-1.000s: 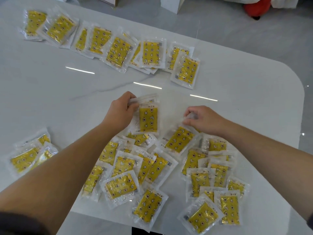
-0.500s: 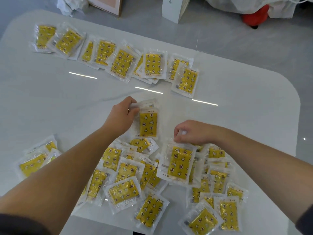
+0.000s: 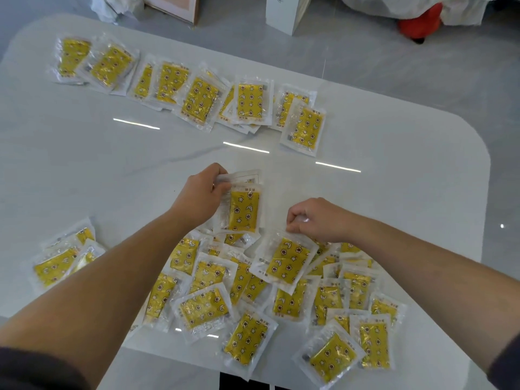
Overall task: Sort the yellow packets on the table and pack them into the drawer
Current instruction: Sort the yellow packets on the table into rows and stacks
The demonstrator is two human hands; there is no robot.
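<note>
My left hand [image 3: 200, 198] grips a small stack of yellow packets [image 3: 244, 210] by its left edge, just above the table's middle. My right hand [image 3: 316, 219] pinches the top edge of a single yellow packet [image 3: 285, 261], which hangs tilted over a loose heap of packets [image 3: 247, 308] near the front edge. A row of overlapping packets [image 3: 197, 97] lies along the far side of the white table [image 3: 408, 192]. A smaller pile of packets [image 3: 63, 260] sits at the front left. No drawer is in view.
Beyond the table, on the grey floor, stand a white box [image 3: 284, 12], a leaning framed board [image 3: 174, 7], crumpled white wrapping [image 3: 108, 8] and a red object [image 3: 419, 22]. The table's rounded right corner lies close to my right forearm.
My right hand has lifted one packet out of the heap and drawn it left toward the stack in my left hand. My left hand has stayed about where it was.
</note>
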